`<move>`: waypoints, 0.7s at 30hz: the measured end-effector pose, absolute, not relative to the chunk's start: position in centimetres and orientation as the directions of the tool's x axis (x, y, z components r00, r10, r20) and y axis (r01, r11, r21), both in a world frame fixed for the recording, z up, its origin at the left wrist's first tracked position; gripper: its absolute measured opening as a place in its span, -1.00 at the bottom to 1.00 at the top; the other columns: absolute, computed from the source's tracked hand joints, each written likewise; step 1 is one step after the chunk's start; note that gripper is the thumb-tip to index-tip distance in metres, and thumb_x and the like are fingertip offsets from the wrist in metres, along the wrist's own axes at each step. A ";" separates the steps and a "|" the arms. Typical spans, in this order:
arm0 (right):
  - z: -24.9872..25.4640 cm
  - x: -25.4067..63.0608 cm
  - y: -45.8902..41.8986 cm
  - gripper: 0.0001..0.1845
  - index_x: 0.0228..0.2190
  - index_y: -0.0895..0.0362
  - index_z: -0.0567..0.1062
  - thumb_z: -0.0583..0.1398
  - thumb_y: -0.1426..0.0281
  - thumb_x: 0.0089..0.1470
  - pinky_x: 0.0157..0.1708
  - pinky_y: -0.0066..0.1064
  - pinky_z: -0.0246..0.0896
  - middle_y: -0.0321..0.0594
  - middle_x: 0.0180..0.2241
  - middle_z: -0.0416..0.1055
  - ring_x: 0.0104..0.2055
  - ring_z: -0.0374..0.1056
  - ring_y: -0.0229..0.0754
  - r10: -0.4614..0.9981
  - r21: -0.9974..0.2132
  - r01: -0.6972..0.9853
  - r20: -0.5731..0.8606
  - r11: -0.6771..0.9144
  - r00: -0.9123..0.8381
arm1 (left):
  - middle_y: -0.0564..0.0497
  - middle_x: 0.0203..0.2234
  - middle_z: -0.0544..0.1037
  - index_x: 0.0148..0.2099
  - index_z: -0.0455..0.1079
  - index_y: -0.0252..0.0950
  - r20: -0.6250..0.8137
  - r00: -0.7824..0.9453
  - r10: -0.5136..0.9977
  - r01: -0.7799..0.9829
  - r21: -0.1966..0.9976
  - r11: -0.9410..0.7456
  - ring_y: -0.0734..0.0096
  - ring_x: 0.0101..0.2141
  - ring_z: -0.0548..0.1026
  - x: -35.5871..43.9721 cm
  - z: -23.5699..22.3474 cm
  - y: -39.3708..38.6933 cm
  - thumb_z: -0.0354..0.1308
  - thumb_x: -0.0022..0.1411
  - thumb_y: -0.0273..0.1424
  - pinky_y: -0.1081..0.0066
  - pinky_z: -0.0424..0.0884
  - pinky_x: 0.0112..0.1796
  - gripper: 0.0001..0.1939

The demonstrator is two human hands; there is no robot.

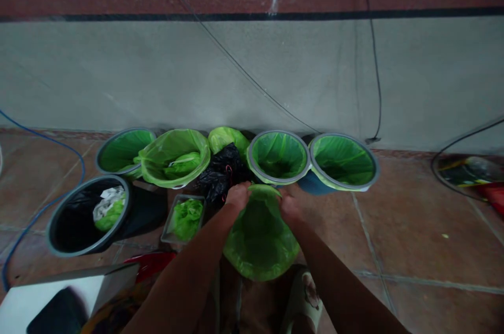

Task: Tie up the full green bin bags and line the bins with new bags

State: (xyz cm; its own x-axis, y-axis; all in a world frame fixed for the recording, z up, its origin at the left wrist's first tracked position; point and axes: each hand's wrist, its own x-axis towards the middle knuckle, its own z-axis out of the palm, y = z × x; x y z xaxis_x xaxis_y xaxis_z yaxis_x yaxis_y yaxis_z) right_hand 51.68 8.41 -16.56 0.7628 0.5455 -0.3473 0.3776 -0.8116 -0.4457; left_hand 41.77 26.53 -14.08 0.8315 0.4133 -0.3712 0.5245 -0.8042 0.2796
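Note:
A green bin liner point(263, 263) hangs wide open in front of me, its mouth facing up; whether a bin is beneath it is hard to see. My left hand point(238, 196) is closed on the liner's far left edge. On the far right edge my right hand point(290, 205) is closed too, its fingers partly hidden. Just beyond my left hand lies a knotted black bag point(220, 174). A grey-rimmed bin lined in green point(279, 158) stands directly past both hands, with a similar bin point(342, 162) to its right.
Along the wall at left are more green-lined bins point(175, 158) point(126, 150). A dark bin point(147, 213) lies tilted, holding crumpled bags. Beside it is a small tray point(171, 231) with green plastic. A blue cable point(37, 210) crosses the floor; a white box point(98, 292) sits at lower left.

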 end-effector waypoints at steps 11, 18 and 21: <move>-16.3 52.2 10.8 -0.57 -0.14 0.18 0.63 0.00 0.27 0.32 -0.03 -0.28 0.31 0.03 -0.14 0.62 -0.08 0.51 0.00 0.474 -0.570 0.320 -0.142 -0.757 0.869 | -0.08 -0.08 0.65 0.00 0.57 -0.25 -0.340 0.838 0.426 0.540 0.409 -0.735 0.27 -0.06 0.58 45.6 -12.1 26.1 -0.16 0.48 -0.27 0.36 0.41 -0.01 -0.55; -17.8 52.1 11.5 -0.71 -0.12 0.10 0.64 0.16 0.34 0.23 0.08 -0.28 0.30 -0.11 -0.06 0.62 -0.01 0.50 -0.06 0.557 -0.612 0.385 -0.112 -0.691 0.823 | -0.02 -0.09 0.67 -0.02 0.58 -0.16 -0.305 0.886 0.350 0.451 0.391 -0.802 0.26 -0.05 0.58 44.7 -13.9 25.8 0.07 0.39 -0.27 0.37 0.40 -0.02 -0.72; -17.8 52.3 11.1 -0.69 -0.07 0.10 0.62 0.17 0.39 0.20 0.08 -0.28 0.32 -0.11 -0.05 0.61 0.00 0.50 -0.06 0.597 -0.592 0.415 -0.144 -0.691 0.789 | -0.10 -0.12 0.66 -0.05 0.56 -0.24 -0.334 0.880 0.339 0.443 0.316 -0.839 0.19 -0.06 0.58 44.1 -14.2 25.9 0.07 0.39 -0.28 0.32 0.40 -0.02 -0.73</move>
State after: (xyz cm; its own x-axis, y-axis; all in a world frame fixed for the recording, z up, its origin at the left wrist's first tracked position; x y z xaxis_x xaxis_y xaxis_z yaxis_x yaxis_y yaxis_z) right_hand 52.26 11.09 -17.84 0.7890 0.5973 -0.1441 0.4151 -0.6910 -0.5918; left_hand 44.09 25.94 -14.19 0.8796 0.3388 -0.3339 0.4431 -0.8389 0.3161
